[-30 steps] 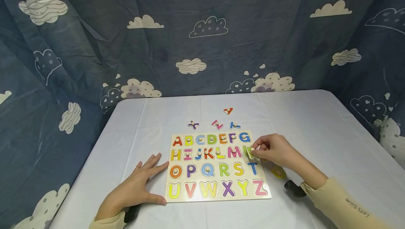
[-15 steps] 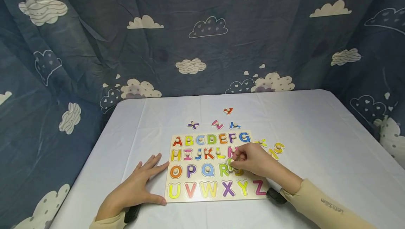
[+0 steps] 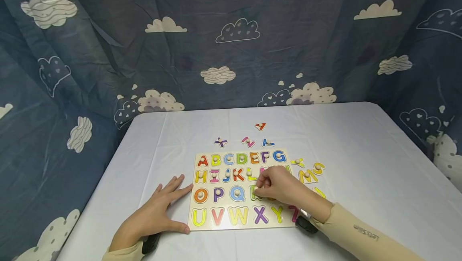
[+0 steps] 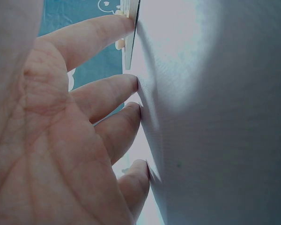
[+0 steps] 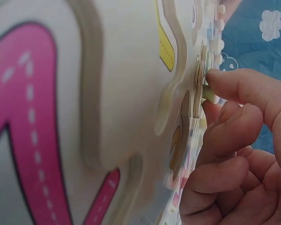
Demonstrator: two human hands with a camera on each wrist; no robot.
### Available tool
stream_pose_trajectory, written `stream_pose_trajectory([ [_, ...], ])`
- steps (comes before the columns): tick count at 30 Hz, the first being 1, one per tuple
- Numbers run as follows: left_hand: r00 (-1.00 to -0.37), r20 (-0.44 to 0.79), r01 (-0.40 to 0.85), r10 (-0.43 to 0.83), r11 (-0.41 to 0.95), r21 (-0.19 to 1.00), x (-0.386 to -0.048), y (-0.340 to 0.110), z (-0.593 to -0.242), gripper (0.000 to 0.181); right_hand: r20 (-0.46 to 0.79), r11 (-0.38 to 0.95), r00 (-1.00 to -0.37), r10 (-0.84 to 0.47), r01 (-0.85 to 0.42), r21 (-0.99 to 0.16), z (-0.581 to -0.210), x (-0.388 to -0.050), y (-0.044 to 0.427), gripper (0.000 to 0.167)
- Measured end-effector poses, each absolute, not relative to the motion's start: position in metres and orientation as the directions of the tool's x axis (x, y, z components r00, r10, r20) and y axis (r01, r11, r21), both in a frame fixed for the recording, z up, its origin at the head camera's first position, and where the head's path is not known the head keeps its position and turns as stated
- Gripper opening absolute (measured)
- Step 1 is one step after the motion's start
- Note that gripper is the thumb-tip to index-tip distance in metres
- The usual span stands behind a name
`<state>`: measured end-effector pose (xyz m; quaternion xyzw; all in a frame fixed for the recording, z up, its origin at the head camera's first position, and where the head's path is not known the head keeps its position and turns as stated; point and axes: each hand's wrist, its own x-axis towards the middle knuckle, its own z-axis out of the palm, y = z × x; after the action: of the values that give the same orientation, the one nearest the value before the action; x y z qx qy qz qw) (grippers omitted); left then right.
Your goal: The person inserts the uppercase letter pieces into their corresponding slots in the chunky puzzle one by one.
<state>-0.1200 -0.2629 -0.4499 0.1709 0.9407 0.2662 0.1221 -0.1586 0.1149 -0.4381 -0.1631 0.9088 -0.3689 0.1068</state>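
A wooden alphabet puzzle board lies on the white table. My right hand pinches the knob of a green letter puzzle piece between thumb and finger, over the R recess in the third row. In the right wrist view the piece shows edge-on at the board's face; whether it sits in the recess I cannot tell. My left hand rests on the table with fingers spread, thumb and index fingertip touching the board's left edge. Knobbed letters, such as the blue Q, fill the upper rows.
Loose letters lie behind the board: a purple X, a pink Z, a blue T and a red V. Right of it lie several yellow ones, including an S. A dark cloud-print curtain hangs behind the table.
My right hand has carried the green letter piece leftward and toward me, from the second row's right end to the R recess, uncovering yellow letters at right. My left hand has stayed put.
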Motion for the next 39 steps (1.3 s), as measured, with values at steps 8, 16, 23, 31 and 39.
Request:
stream_pose_trajectory([
  [8,-0.908,-0.129,0.272,0.4,0.793,0.546,-0.119,-0.263,-0.448,0.12,-0.053,0.692,-0.922,-0.383,-0.248,-0.678,-0.439,-0.158,0.111,0.018],
  [16,-0.907,-0.131,0.27,0.401,0.79,0.551,-0.119,-0.263,-0.447,0.12,-0.046,0.696,-0.919,-0.393,-0.264,-0.668,-0.438,-0.157,0.11,0.016],
  [23,-0.907,-0.132,0.271,0.4,0.793,0.546,-0.12,-0.263,-0.45,0.12,-0.082,0.687,-0.916,-0.393,-0.233,-0.688,-0.431,-0.155,0.119,0.014],
  [31,-0.911,-0.153,0.244,0.382,0.801,0.546,-0.121,-0.261,-0.451,0.12,-0.061,0.743,-0.958,-0.28,-0.176,-0.646,-0.425,-0.165,0.163,0.013],
  [39,-0.91,-0.155,0.245,0.385,0.799,0.549,-0.121,-0.262,-0.45,0.12,-0.09,0.817,-0.987,-0.13,-0.055,-0.574,-0.421,-0.177,0.23,0.025],
])
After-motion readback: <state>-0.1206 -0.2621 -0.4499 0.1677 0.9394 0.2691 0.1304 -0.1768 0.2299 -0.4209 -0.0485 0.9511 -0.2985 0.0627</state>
